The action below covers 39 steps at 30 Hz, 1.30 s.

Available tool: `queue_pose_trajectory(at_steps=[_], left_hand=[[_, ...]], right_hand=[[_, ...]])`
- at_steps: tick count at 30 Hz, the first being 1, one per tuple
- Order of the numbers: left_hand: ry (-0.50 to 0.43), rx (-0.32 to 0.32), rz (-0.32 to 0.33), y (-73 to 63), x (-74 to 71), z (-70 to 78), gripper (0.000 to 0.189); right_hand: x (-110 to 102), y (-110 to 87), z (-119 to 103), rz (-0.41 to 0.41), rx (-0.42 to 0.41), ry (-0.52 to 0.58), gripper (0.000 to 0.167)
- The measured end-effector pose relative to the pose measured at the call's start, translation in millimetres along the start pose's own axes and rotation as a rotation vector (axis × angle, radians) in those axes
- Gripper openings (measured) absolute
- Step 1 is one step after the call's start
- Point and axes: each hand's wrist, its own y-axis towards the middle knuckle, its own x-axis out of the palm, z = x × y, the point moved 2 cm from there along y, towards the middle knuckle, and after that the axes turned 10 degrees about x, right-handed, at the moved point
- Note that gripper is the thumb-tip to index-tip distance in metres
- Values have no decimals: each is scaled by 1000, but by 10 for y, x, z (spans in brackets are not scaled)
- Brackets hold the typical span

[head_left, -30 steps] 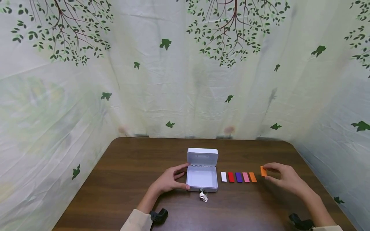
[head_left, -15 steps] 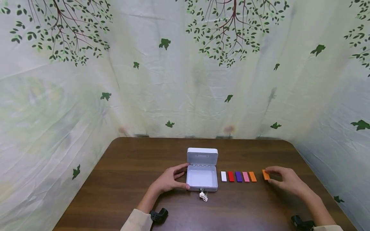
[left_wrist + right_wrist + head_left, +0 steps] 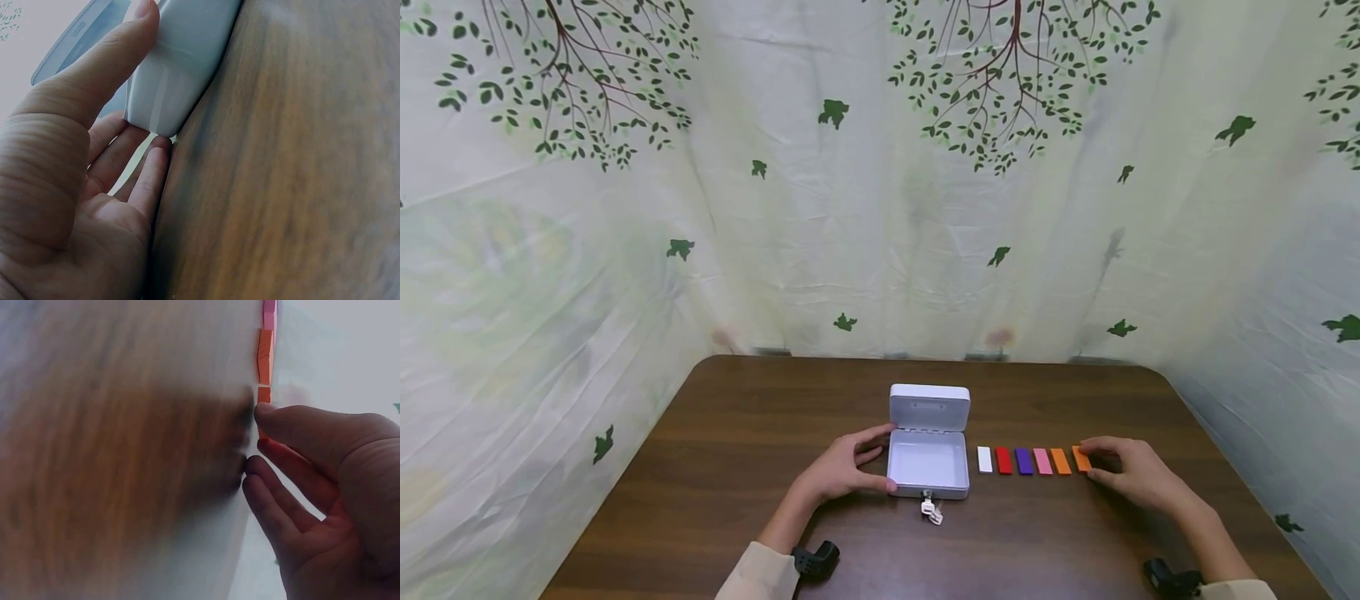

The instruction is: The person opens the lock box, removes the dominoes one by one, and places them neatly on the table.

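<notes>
A small white cash box [image 3: 927, 458] stands on the table with its lid raised and keys [image 3: 931, 508] hanging from its front lock. My left hand [image 3: 844, 468] holds the box's left side, thumb at the front corner and forefinger near the hinge; the left wrist view shows the thumb [image 3: 109, 62] on the box wall. To the right runs a row of thin blocks: white [image 3: 984, 460], red [image 3: 1003, 460], purple [image 3: 1024, 461], pink [image 3: 1042, 461] and orange [image 3: 1060, 461]. At its right end my right hand [image 3: 1138, 473] pinches a second orange block [image 3: 1080, 458] between thumb and fingers.
The brown wooden table [image 3: 760, 417] reaches back to a pale curtain [image 3: 880, 208] printed with leaves and branches. A dark wrist camera [image 3: 816, 560] sits on the left wrist and another [image 3: 1172, 577] on the right.
My right hand has moved the second orange block, first slightly right and nearer, then left to the row's end. The left hand has kept its place on the box.
</notes>
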Motion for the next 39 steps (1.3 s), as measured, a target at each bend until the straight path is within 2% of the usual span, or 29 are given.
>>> queue_pose_trajectory(at_steps=[11,25,32,39], left_hand=[[7,5,-6,-2,3,-1,91],[9,19,-3,17,9,-24,92],[6,17,-7,16,25,-31,93],[5,17,16,24,25,-4,92]], right_hand=[[48,-18,-6,-1,41,-6,35],[98,-77,1,12,79,42,41],[105,-92,37,-2,106,36,43],[61,-54,18,-31,112,51,46]])
